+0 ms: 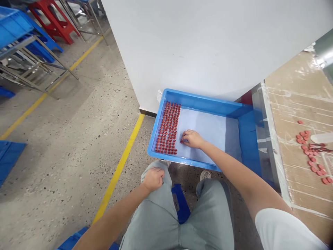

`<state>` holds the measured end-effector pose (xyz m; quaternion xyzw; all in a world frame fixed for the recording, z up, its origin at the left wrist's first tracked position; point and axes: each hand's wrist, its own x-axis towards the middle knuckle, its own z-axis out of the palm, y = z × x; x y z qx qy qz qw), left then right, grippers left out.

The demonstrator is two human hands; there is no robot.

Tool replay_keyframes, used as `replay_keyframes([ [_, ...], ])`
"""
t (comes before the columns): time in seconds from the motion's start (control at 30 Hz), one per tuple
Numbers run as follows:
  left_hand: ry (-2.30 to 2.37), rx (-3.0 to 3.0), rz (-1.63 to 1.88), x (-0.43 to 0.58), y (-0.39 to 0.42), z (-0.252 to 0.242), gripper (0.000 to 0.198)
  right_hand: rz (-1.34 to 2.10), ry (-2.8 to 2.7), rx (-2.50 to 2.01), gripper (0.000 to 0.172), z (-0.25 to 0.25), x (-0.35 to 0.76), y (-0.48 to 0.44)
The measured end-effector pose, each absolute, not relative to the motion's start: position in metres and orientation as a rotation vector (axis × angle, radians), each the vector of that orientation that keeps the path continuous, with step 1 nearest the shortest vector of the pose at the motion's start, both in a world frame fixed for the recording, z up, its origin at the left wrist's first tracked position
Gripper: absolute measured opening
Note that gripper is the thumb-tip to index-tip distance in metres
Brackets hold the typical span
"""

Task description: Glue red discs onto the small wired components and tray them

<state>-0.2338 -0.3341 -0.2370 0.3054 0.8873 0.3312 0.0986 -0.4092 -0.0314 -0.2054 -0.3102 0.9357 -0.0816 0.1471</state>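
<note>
My right hand (193, 139) reaches into a blue plastic tray (208, 98). Its fingers are pinched on a small red piece (181, 141), low over the pale liner sheet (210, 125). Just left of those fingers stand rows of small dark-red pieces (168, 128), packed closely along the tray's left end. The front rows reach about as far right as the back ones. My left hand (153, 178) rests on my left knee, its fingers curled in, with no object showing in it.
A cardboard-covered bench (299, 139) at right carries loose red discs (313, 163), dark tweezers-like tools (318, 147) and a whitish strip (322, 138). A white panel (208, 45) rises behind the tray. Red stools (53, 21) and metal-legged tables (39, 62) stand far left.
</note>
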Motion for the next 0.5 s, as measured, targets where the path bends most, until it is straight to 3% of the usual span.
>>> replay_keyframes([
  [0.5,2.606,0.908,0.983,-0.234,-0.334,-0.239,0.019,-0.245,2.574,-0.847,0.023,-0.212,-0.393,-0.062],
])
